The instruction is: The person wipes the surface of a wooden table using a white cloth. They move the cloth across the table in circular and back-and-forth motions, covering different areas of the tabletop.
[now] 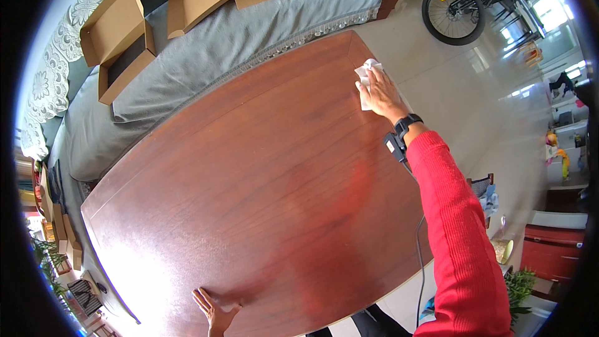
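A wooden table (262, 159) with a glossy reddish-brown top lies before me. My right hand (381, 93) presses a crumpled white tissue or cloth (365, 100) flat on the tabletop by its far right corner. On that wrist is a black watch, and a small black device with a cable (394, 146) hangs at the wrist's underside. Near the table's front edge, lower left, my left hand (215, 310) rests with its fingers spread and holds nothing. Bright glare covers the lower left of the top.
Beyond the table's far edge stands a sofa with a grey cover (206, 65), bearing open cardboard boxes (126, 75). A bicycle (454, 14) is at the upper right on the tiled floor. The cable runs down beside my right sleeve; a potted plant (519, 290) stands lower right.
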The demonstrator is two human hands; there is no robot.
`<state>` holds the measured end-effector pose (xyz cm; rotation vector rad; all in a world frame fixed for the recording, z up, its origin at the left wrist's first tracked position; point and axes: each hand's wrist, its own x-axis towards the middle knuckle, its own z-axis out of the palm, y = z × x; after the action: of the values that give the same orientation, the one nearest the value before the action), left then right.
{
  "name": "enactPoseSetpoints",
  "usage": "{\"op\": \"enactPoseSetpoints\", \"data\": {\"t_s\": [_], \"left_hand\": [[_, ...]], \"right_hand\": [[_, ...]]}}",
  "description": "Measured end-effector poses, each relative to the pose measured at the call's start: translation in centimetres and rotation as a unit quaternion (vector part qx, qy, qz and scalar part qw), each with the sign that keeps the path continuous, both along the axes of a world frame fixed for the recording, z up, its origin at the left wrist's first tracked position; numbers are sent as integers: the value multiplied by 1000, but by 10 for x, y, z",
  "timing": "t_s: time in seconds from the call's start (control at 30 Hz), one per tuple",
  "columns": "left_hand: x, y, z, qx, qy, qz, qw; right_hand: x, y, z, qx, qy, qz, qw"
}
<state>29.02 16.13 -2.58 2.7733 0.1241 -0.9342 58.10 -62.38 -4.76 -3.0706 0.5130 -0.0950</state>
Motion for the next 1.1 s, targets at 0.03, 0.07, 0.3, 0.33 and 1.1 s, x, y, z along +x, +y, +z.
{"op": "enactPoseSetpoints", "data": {"t_s": [0.03, 0.07, 0.3, 0.33, 1.1], "left_hand": [[0, 0, 0, 6, -2, -5, 1000], [-1, 1, 0, 11, -4, -10, 1000], [2, 0, 1, -4, 14, 1, 1000], [2, 0, 1, -1, 13, -8, 1000], [1, 5, -4, -2, 12, 15, 1000]], "right_hand": [[7, -2, 4, 21, -5, 16, 1000], [8, -3, 8, 19, -6, 16, 1000], [-17, -13, 11, 6, 0, 51, 999], [-17, -14, 9, -1, -29, 77, 997], [-52, 153, 16, 161, -124, 158, 966]]}}
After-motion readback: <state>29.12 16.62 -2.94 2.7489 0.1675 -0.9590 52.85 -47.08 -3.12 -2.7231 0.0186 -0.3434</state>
